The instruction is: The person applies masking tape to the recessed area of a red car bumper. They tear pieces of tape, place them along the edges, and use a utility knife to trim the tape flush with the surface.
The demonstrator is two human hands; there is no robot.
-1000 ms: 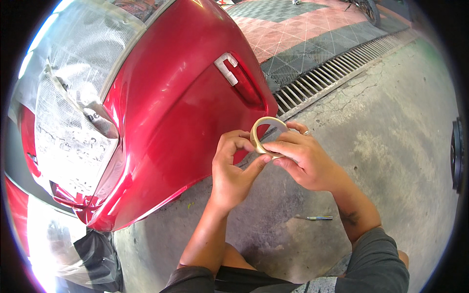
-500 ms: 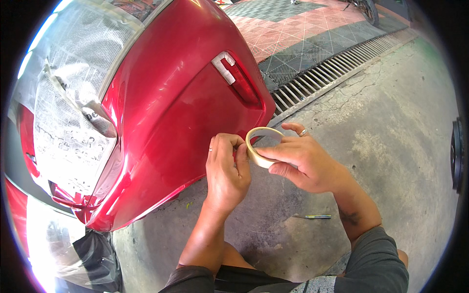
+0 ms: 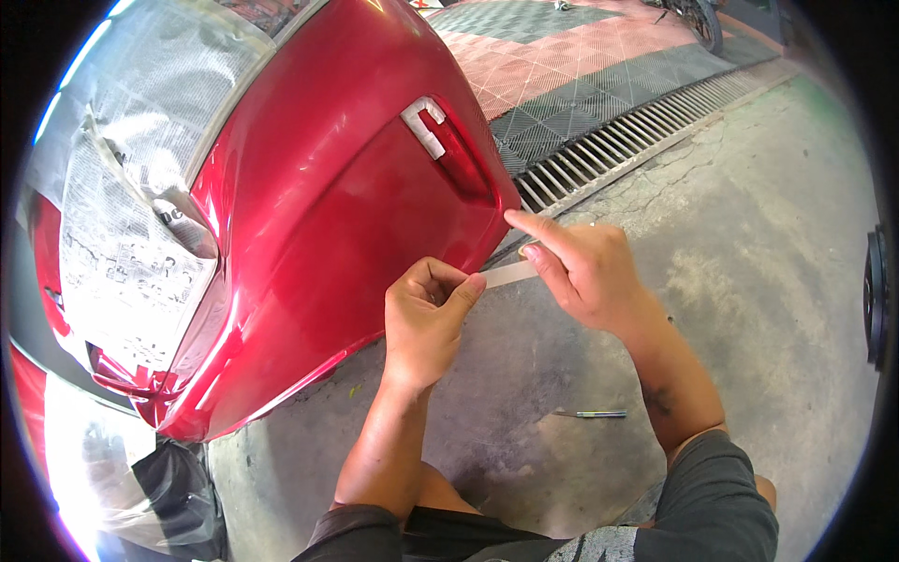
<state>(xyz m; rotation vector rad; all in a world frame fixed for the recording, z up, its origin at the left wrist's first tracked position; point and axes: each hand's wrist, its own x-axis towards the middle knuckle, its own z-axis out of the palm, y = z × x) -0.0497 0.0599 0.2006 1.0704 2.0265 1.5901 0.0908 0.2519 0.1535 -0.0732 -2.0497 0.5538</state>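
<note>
A short strip of masking tape (image 3: 508,274) stretches between my two hands, in front of the red car body panel (image 3: 346,225). My left hand (image 3: 426,314) pinches the strip's free end between thumb and fingers. On the other side, my right hand (image 3: 590,272) grips the tape roll, its index finger pointing out toward the panel's corner. Only a sliver of the roll (image 3: 526,251) shows by the right thumb; the fingers hide the rest. Pale tape (image 3: 426,129) lines one end of a recessed slot in the panel.
Newspaper and clear film (image 3: 140,225) cover the car at left. A slim knife-like tool (image 3: 599,413) lies on the concrete floor (image 3: 749,309). A metal drain grate (image 3: 618,140) runs behind the panel, beside grey and pink floor tiles (image 3: 562,70).
My right hand has moved up and turned, drawing a strip of tape out from the roll. The roll, plainly visible before, is now mostly hidden. My left hand has shifted slightly left.
</note>
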